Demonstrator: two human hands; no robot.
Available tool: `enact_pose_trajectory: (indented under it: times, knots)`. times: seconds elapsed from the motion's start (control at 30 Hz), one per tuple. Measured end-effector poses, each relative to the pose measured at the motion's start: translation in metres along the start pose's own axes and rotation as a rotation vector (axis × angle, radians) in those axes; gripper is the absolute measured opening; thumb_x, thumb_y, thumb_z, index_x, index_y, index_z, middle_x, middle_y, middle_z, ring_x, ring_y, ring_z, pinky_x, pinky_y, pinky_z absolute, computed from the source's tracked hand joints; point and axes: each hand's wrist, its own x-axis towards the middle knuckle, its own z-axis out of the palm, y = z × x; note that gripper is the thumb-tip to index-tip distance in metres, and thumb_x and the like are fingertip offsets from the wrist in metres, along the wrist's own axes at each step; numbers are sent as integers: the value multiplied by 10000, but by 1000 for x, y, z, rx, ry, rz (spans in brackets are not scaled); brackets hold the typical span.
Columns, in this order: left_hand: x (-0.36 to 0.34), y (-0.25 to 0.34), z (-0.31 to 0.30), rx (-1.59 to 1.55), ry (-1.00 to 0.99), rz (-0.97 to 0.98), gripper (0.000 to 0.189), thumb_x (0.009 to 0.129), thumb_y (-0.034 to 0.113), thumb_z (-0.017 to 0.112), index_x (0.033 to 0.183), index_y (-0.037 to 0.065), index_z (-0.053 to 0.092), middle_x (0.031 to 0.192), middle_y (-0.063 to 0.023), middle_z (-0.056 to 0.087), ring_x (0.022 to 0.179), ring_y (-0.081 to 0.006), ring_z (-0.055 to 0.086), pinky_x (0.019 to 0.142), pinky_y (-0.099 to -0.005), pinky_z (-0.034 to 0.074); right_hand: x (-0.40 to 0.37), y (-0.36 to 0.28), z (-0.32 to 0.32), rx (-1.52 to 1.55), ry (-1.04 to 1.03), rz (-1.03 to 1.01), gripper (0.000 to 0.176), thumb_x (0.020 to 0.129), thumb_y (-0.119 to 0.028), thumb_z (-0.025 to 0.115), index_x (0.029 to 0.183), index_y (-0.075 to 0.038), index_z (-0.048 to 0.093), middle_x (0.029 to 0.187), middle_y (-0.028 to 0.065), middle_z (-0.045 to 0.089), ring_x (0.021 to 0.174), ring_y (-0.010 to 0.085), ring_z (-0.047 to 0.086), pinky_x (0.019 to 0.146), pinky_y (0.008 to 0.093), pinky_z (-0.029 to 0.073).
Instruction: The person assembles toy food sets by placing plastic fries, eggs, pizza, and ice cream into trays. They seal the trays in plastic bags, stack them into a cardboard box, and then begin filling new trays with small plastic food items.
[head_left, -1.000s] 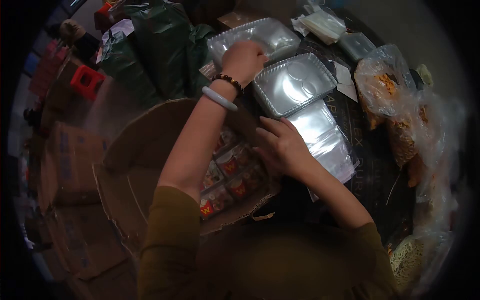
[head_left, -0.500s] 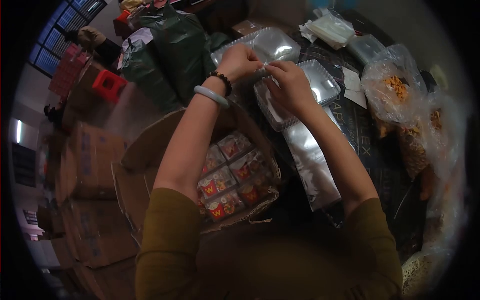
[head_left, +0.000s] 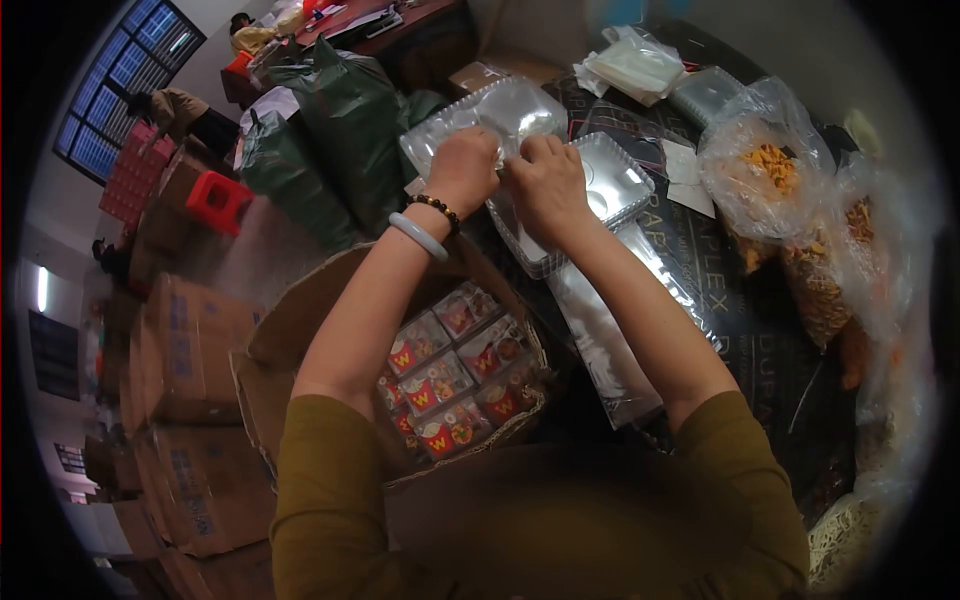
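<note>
My left hand (head_left: pixel 465 168), with a beaded bracelet and a pale bangle at the wrist, is closed with its fingertips near those of my right hand (head_left: pixel 546 190). The right fingers are curled closed too. Whatever they pinch is small and hidden by the knuckles. Behind and beneath the hands lie a clear plastic tray (head_left: pixel 525 108) and a stack of clear plastic trays (head_left: pixel 612 178). Below my left forearm, an open cardboard box (head_left: pixel 285 335) holds several small clear packs (head_left: pixel 437 385) printed with a red and yellow "W" design.
Flat clear plastic bags (head_left: pixel 610 330) lie by my right forearm on the black printed surface (head_left: pixel 745 340). Bags of orange-brown pieces (head_left: pixel 775 170) stand at right. Green sacks (head_left: pixel 345 120), stacked cartons (head_left: pixel 205 480) and a red stool (head_left: pixel 215 203) are at left; people are farther back.
Both hands have come slightly down and nearer to me, their fingers curling tighter. The view has shifted a little, showing more of the room behind.
</note>
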Motion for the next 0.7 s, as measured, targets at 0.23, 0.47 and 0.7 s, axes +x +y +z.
enact_pose_trajectory:
  times: [0.23,0.47,0.7]
  knots:
    - [-3,-5,1,72,81,107,59,749,70,597,732,13,599,829,-153,590,839,-354,570,747,-426,475,1,-3,7,-12,19,8,85,758,-196,610,749,-119,646,853,68,550,887,246,535,793,366,381]
    - [7,-7,-7,87,126,72,71,753,77,590,727,12,598,769,-170,578,773,-369,572,710,-443,473,4,3,8,-72,32,-21,79,717,-197,635,712,-119,647,861,61,561,899,239,544,811,363,381]
    - [20,-20,-38,-44,-181,100,113,765,111,610,795,6,638,835,-188,623,793,-373,607,703,-417,484,8,5,4,-28,22,-28,76,721,-174,605,705,-126,663,854,41,579,908,221,551,827,364,377]
